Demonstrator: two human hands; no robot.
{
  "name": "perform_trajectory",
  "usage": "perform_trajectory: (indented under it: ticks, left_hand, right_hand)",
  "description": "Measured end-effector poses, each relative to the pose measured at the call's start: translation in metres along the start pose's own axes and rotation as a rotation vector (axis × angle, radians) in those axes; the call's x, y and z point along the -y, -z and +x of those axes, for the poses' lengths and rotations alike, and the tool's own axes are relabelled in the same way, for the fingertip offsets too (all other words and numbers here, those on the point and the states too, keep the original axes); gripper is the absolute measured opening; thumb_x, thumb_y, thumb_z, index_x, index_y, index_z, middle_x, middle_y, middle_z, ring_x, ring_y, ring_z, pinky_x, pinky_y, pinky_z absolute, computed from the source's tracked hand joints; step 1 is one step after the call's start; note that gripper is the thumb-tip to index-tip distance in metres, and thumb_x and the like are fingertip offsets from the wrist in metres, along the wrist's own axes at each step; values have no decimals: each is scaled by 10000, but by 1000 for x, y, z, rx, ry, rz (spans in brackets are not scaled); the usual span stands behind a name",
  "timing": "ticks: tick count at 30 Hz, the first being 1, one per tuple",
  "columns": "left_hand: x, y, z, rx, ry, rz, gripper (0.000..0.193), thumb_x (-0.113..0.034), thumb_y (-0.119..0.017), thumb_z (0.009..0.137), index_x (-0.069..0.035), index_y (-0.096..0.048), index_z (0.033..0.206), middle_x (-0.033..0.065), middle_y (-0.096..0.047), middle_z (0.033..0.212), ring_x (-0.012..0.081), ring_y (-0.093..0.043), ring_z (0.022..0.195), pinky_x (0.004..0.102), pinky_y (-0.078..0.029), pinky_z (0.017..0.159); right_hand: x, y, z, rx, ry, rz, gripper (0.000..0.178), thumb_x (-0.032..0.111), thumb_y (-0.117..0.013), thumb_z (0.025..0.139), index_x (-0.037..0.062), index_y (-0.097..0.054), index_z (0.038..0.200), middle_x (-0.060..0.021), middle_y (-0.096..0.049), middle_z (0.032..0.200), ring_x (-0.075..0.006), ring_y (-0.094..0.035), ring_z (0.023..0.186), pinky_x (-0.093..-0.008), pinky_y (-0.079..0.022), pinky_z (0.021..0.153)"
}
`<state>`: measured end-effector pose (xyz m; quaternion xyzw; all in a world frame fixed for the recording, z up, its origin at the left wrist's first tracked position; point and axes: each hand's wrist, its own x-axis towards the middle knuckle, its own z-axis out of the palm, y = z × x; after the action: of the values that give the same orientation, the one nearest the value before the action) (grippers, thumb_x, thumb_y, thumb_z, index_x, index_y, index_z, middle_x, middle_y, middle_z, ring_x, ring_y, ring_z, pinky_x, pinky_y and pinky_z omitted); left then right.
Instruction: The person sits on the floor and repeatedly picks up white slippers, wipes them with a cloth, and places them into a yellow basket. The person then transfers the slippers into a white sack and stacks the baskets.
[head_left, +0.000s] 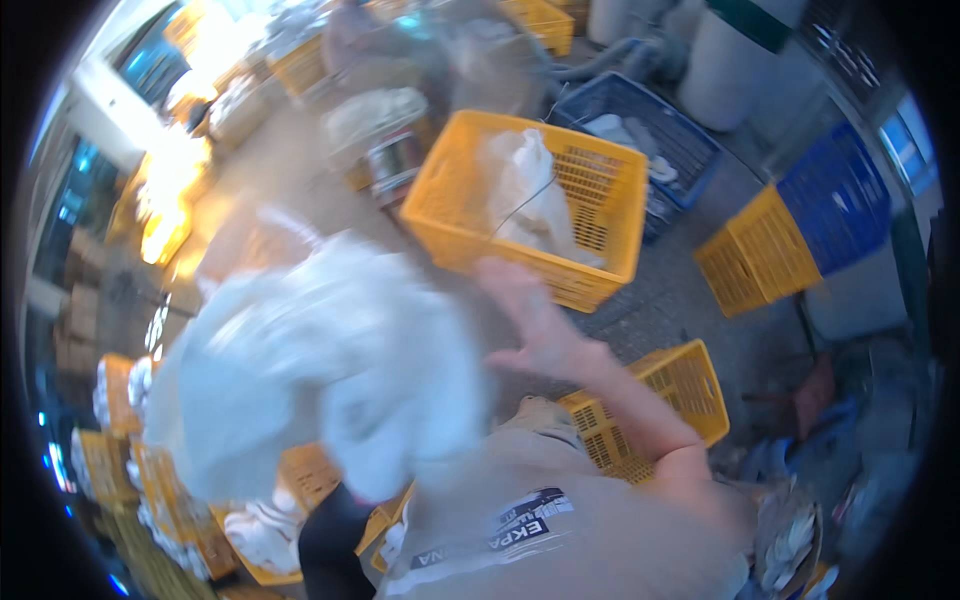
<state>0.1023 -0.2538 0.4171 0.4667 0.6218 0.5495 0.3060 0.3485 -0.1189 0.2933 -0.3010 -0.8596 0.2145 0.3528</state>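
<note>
A large white cloth-like bundle [330,350], smeared by motion, hangs in the air at the left in front of my body. My left arm, in a black sleeve [335,540], runs up beneath it; the bundle hides my left hand, which appears to hold it up. My right hand [535,325] is open and bare, its fingers and thumb spread. Its fingertips are by the near wall of a yellow plastic crate [455,240]; I cannot tell whether they touch. Inside that crate lies a crumpled white bag or cloth [535,195], with a thin dark wire or cord across it.
A blue crate [690,135] with pale items stands behind the yellow one. Yellow and blue crates [765,245] stand at the right. Another yellow crate [700,385] sits by my right forearm. Several yellow crates [155,470] with white goods line the left. White barrels [735,65] stand far right.
</note>
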Motion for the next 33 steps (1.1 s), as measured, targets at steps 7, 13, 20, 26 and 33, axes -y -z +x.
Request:
perform_trajectory:
  ticks: [7, 13, 20, 26, 33]
  left_hand:
    - [-59, -212, -31, 1395, 101, -478, 588, -59, -684, 961, -10, -476, 1509, 107, -581, 1444, 187, -578, 1281, 352, -457, 1112]
    - [23, -286, 4, 1244, -20, -215, 441, -109, -689, 974, -12, -599, 1394, 85, -673, 1300, 166, -656, 1123, 299, -535, 978]
    - [234, -379, 227, 753, -22, 149, 388, -242, -675, 961, 14, -671, 1253, 93, -741, 1050, 152, -674, 946, 295, -537, 863]
    - [380, -480, 466, 512, 400, 443, 609, -464, -770, 850, 71, -696, 1132, 141, -721, 894, 258, -698, 814, 400, -561, 768]
    - [435, -514, 445, 1196, -618, 982, 96, -157, -670, 886, -86, -732, 865, 125, -719, 807, 269, -692, 641, 382, -546, 594]
  right_hand:
    - [12, 55, -223, -1025, -759, 853, 608, 177, -612, 986, -11, -391, 1520, -218, -437, 1486, -407, -431, 1351, -477, -324, 1139]
    - [-19, 14, -527, -1761, -1361, 579, 568, 155, -619, 970, -26, -430, 1474, -206, -538, 1345, -391, -531, 1205, -474, -420, 1000]
    - [16, -86, -680, -2103, -2001, 328, 522, 129, -628, 952, -43, -476, 1420, -193, -656, 1180, -371, -649, 1035, -469, -532, 838]
    - [-79, -27, -454, -1793, -1650, -106, 431, 141, -645, 956, -17, -547, 1345, -137, -690, 1060, -265, -685, 906, -399, -571, 790]
    - [-376, 59, -22, -1139, -1280, 258, 581, 226, -704, 995, -40, -489, 1465, -212, -593, 1416, -262, -584, 1304, -377, -462, 1107]
